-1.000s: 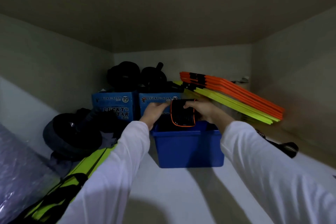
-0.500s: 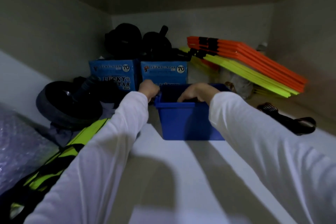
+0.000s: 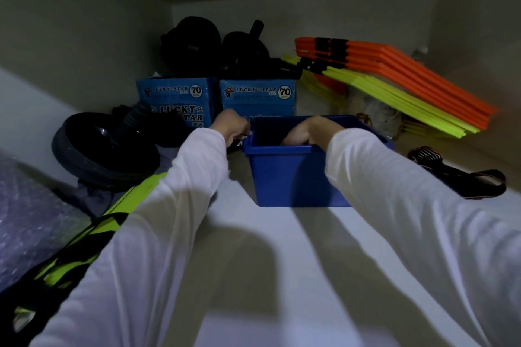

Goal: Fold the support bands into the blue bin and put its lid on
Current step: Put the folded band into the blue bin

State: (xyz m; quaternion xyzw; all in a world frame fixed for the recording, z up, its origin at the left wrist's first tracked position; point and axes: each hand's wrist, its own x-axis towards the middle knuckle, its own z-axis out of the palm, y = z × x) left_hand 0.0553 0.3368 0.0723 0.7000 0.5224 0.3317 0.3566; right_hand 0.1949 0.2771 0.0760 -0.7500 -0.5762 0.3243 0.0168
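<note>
The blue bin (image 3: 293, 175) stands open-topped on the white shelf, in the middle of the view. My left hand (image 3: 229, 125) is at the bin's left rear corner, with its fingers curled onto the rim. My right hand (image 3: 308, 131) reaches down inside the bin, and the front wall hides its fingers. The black band with orange trim that it carried is out of sight inside the bin. Another black support band (image 3: 462, 177) with orange edging lies on the shelf to the right of the bin.
Two blue Lucky Star boxes (image 3: 258, 97) stand just behind the bin with black gear on top. Orange and yellow flat bars (image 3: 394, 82) lean at the back right. A black wheel (image 3: 104, 149) and a yellow-black bag (image 3: 84, 245) lie on the left.
The orange-trimmed band went from above the bin down into it with my right hand. My left hand let go of it and moved to the bin's left corner. The camera tilted down.
</note>
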